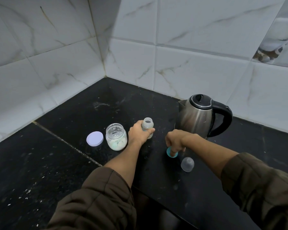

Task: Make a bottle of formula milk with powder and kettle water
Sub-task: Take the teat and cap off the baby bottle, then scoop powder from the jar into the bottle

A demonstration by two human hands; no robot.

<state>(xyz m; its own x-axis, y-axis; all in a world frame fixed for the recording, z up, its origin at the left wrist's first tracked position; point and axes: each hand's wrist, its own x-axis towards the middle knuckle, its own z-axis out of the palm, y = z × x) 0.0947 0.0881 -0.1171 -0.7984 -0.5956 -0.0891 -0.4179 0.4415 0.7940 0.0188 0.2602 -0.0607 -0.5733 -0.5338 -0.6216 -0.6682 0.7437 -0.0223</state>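
Note:
A small translucent baby bottle [148, 125] stands open on the black counter, holding pale liquid. My left hand [138, 133] is wrapped around its body. My right hand [176, 141] reaches down onto the teal teat ring [170, 154], fingers closed on it where it rests on the counter. An open glass jar of white powder [116, 136] stands left of the bottle, a pale scoop lying inside. Its lilac lid [94, 138] lies further left. A steel kettle [198, 115] with a black handle stands behind my right hand.
A clear dome cap [187, 164] lies on the counter near my right forearm. Tiled walls meet in a corner behind. The black counter [56, 171] is speckled with spilled powder, and its front edge drops off between my forearms.

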